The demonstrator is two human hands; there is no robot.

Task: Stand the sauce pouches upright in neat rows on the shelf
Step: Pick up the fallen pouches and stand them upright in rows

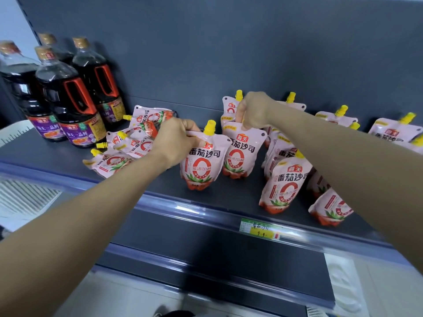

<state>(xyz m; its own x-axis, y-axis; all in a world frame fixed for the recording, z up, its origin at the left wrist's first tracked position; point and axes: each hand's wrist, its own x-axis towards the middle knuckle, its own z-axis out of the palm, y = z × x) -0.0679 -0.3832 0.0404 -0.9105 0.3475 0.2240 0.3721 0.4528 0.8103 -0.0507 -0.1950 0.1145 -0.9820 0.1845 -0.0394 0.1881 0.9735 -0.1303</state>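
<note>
Left hand [177,143] pinches top edge of upright pink plastic yellow-capped sauce pouch [201,165] on dark grey shelf [57,156]. Right hand [254,113] grips top of second upright pouch [240,154] just behind. Unsorted pouches [128,145] lie flat left, near dark soy-sauce bottles [68,99].

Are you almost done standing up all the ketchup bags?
About halfway. Several pouches on the right already stand upright. The left hand grips one standing pouch and the right hand grips another. A pile by the bottles lies flat, waiting.
</note>
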